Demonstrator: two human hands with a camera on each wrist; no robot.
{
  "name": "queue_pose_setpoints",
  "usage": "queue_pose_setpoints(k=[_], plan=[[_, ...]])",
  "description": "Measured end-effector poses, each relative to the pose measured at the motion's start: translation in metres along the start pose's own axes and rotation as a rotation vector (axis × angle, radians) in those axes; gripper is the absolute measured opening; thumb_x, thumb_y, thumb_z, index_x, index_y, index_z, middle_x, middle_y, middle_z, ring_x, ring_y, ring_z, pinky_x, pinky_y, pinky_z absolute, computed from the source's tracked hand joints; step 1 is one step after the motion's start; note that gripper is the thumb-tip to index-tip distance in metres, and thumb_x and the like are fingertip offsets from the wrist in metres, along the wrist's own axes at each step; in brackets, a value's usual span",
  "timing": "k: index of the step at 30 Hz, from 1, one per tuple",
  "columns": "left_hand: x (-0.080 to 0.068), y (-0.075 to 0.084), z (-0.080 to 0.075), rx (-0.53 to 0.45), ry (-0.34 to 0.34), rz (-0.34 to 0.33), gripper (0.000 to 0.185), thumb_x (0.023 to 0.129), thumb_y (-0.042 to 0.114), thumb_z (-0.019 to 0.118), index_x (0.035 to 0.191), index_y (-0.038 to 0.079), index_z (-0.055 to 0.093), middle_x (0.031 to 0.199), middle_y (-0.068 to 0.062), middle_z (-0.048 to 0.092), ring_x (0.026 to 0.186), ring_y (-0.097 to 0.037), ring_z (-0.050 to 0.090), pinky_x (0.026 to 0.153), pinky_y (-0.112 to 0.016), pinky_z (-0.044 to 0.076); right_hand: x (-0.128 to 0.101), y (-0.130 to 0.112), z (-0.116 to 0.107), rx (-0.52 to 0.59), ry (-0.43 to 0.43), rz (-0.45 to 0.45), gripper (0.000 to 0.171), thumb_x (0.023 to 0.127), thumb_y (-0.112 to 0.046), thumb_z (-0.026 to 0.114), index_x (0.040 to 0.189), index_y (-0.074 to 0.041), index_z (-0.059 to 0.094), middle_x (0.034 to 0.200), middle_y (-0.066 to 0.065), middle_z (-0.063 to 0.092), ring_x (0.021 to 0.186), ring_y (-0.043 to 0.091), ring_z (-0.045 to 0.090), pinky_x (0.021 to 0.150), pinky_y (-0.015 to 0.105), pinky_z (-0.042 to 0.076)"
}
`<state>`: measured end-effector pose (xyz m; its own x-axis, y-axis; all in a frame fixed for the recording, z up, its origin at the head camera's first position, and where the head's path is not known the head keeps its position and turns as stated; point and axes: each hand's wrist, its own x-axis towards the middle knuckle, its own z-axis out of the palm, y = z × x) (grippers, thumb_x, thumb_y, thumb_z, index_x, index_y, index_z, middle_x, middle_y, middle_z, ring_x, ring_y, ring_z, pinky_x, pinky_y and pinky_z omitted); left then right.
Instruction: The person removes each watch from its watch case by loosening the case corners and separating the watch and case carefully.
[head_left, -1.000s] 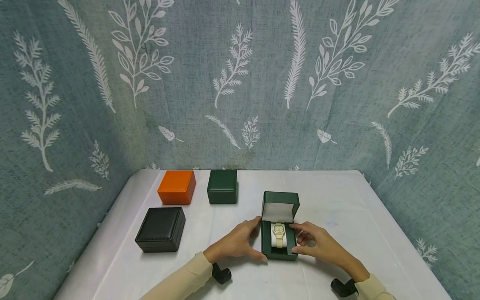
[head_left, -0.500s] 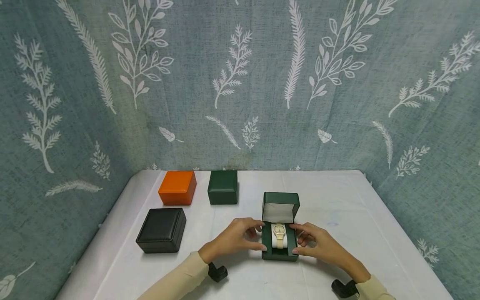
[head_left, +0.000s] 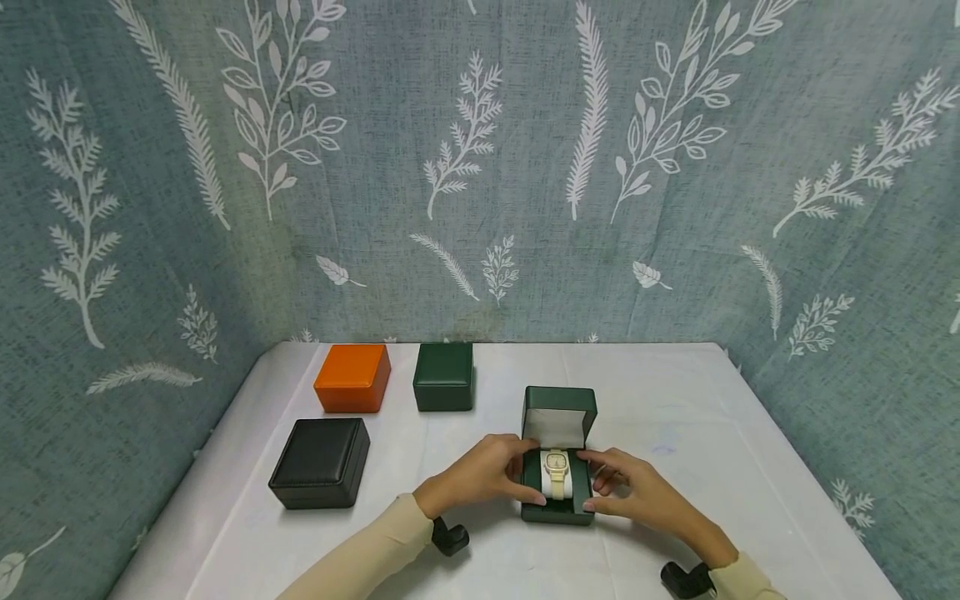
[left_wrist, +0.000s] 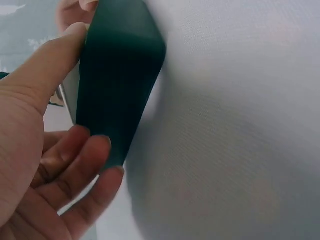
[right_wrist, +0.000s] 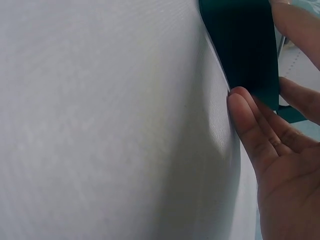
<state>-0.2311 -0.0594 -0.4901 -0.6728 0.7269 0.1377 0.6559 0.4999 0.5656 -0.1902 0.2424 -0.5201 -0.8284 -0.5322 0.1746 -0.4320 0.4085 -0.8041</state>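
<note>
Green box (head_left: 558,483): lid raised, cream watch (head_left: 556,472) seated on its cushion.
Left hand (head_left: 480,479): grips box's left side.
Right hand (head_left: 637,493): grips right side.
Remaining: lid unclosed.

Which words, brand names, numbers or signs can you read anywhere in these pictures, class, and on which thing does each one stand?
None can be read.
Watch dial in the open green box: any marks are too small to make out.
Orange box, closed green box and black box: plain lids, no lettering visible.
Curtain: only white leaf prints, no text.
</note>
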Motion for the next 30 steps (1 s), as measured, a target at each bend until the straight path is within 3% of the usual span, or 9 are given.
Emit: queue_pose_setpoints(k=[9, 22, 27, 30], plan=[[0.003, 0.002, 0.002, 0.113, 0.017, -0.015, 0.074, 0.078, 0.054, 0.087, 0.135, 0.010, 0.067, 0.083, 0.013, 0.054, 0.071, -0.002, 0.047, 0.061, -0.017, 0.040, 0.000, 0.000, 0.001, 0.009, -0.001, 0.001, 0.069, 0.090, -0.030, 0.082, 0.147, -0.004, 0.054, 0.107, 0.005, 0.061, 0.090, 0.018, 0.066, 0.080, 0.032, 0.057], [0.009, 0.007, 0.000, 0.095, -0.017, -0.044, 0.062, 0.087, 0.051, 0.080, 0.133, 0.011, 0.069, 0.092, 0.006, 0.060, 0.078, -0.004, 0.048, 0.065, -0.020, 0.040, 0.001, -0.004, 0.001, 0.010, -0.006, 0.002, 0.068, 0.091, -0.028, 0.082, 0.147, -0.003, 0.054, 0.107, 0.006, 0.061, 0.090, 0.018, 0.065, 0.081, 0.032, 0.056], [0.013, 0.009, 0.001, 0.052, -0.005, -0.083, 0.061, 0.079, 0.048, 0.088, 0.125, 0.011, 0.073, 0.078, 0.008, 0.057, 0.068, -0.003, 0.047, 0.058, -0.019, 0.038, 0.001, -0.005, 0.001, 0.011, -0.005, -0.013, 0.066, 0.091, -0.026, 0.081, 0.146, -0.001, 0.054, 0.107, 0.007, 0.061, 0.090, 0.020, 0.065, 0.080, 0.032, 0.056], [0.013, 0.012, 0.002, 0.077, -0.008, -0.121, 0.067, 0.074, 0.050, 0.091, 0.126, 0.012, 0.072, 0.087, 0.008, 0.062, 0.075, -0.003, 0.052, 0.063, -0.020, 0.044, 0.001, -0.006, 0.001, 0.009, -0.004, -0.004, 0.067, 0.091, -0.027, 0.082, 0.146, -0.002, 0.054, 0.106, 0.006, 0.062, 0.090, 0.021, 0.066, 0.080, 0.032, 0.056]])
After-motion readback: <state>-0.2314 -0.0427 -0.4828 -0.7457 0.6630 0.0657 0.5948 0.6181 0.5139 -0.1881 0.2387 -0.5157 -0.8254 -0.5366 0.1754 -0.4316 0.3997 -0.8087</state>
